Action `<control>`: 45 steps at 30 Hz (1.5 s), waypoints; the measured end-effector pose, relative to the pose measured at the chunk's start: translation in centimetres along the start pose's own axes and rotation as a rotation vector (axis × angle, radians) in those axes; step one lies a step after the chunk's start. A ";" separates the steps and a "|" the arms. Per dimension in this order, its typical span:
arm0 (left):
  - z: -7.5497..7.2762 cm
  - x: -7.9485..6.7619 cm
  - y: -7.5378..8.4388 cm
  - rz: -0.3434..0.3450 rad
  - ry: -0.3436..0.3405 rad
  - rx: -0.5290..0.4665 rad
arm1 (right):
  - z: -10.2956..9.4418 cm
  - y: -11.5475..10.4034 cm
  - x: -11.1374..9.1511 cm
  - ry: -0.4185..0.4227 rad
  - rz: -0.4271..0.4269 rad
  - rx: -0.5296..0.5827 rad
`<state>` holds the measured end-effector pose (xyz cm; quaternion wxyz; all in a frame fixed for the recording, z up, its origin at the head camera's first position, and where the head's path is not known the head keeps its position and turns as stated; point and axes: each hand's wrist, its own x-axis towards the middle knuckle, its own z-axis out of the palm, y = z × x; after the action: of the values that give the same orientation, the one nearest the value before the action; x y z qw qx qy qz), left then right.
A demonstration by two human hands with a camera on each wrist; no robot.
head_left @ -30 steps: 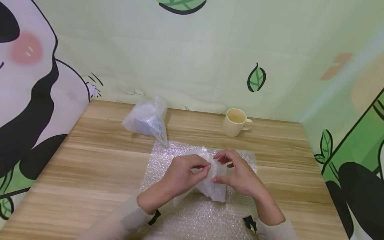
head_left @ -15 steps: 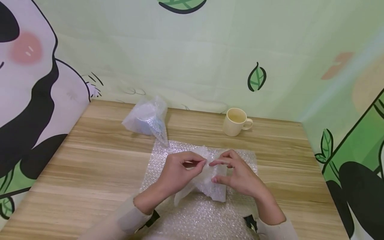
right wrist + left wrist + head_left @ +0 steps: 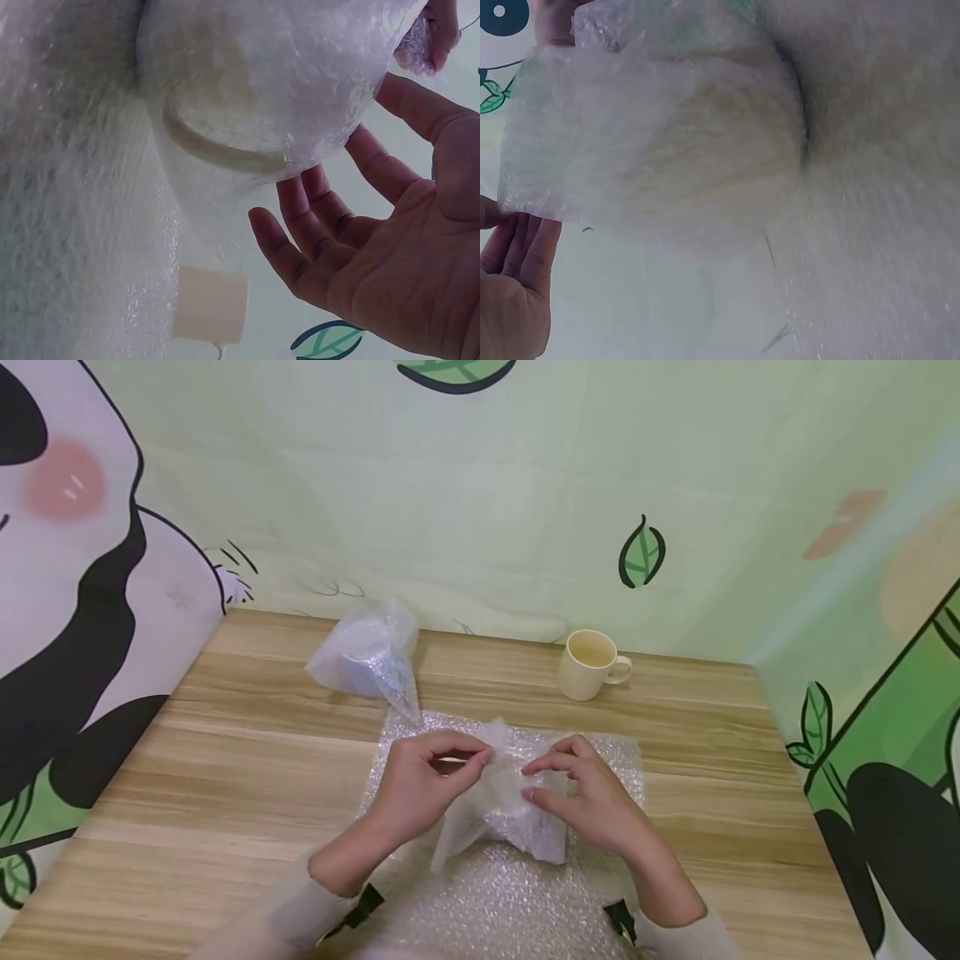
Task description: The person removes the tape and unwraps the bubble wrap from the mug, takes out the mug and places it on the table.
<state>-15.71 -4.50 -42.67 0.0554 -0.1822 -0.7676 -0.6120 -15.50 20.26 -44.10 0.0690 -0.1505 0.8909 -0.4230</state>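
Observation:
A bundle of bubble wrap (image 3: 517,822) stands between both hands, on a larger bubble wrap sheet (image 3: 510,910). Through its layers, a curved tan band shows in the right wrist view and a rounded tan shape in the left wrist view; what is inside stays veiled. My left hand (image 3: 412,785) pinches the upper left edge of the bundle's wrap between thumb and fingers. On the other side, my right hand (image 3: 600,797) rests against the bundle (image 3: 232,97) with bent, spread fingers, its fingertips (image 3: 360,142) at the wrapped side.
A yellow mug (image 3: 581,672), handle to the right, stands at the back of the wooden table (image 3: 262,777). To its left lies another bubble-wrapped item (image 3: 367,660), bluish inside. A printed cloth wall (image 3: 480,527) closes off the back.
My left hand has moved left, drawing the pinched wrap edge outward, and the bundle's top has spread wider. The right fingers have moved slightly left, onto the wrap.

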 end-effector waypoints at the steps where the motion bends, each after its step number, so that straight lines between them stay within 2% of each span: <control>1: -0.2 0.0 0.0 -0.004 0.006 -0.004 | 0.0 0.0 0.0 0.001 0.001 0.001; 10: -1.6 -0.6 -0.3 -0.045 0.079 -0.019 | 0.0 0.1 0.2 -0.006 -0.004 -0.002; 21: -3.9 -1.6 -1.4 -0.044 0.146 0.032 | 0.0 0.1 0.2 -0.022 0.000 0.007; 28: -5.3 -2.2 -2.0 -0.096 0.173 0.100 | 0.0 0.2 0.1 -0.024 0.011 0.006; 34: -6.3 -2.7 -2.6 -0.110 0.196 0.165 | 0.0 0.2 0.0 -0.022 0.017 0.003; 45: -8.2 -3.7 -3.4 -0.187 0.203 0.264 | -0.1 0.1 -0.1 -0.021 0.029 0.011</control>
<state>-14.56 -13.84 -44.95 0.0989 -0.0387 -0.8453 -0.5237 -15.44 20.46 -44.10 0.0854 -0.1416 0.8900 -0.4250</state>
